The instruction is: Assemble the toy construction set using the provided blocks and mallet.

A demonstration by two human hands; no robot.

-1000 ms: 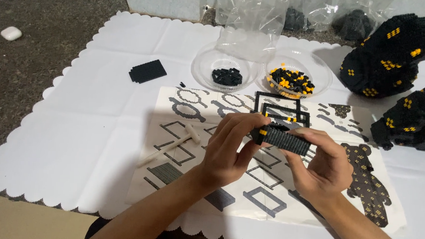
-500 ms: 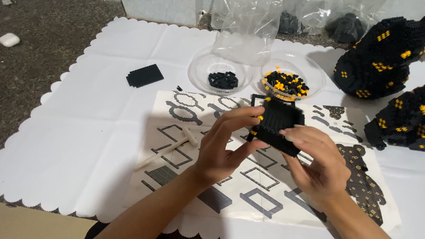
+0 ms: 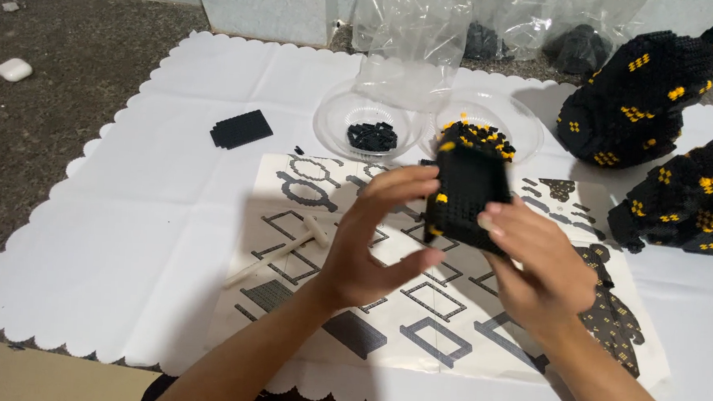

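Tilted upright since half a second ago, the block [image 3: 466, 196] now faces the person. Left hand [image 3: 370, 242] and right hand [image 3: 536, 263] fingers close on its sides, steadying it above the sheet [image 3: 416, 309], apparently for inspection.

A rough, dark grey floor [image 3: 60, 112] stretches out on the left, speckled and gritty. A white scalloped mat [image 3: 127, 237] lies spread over it. Along the top runs a pale wall [image 3: 253, 4], under soft, even light.
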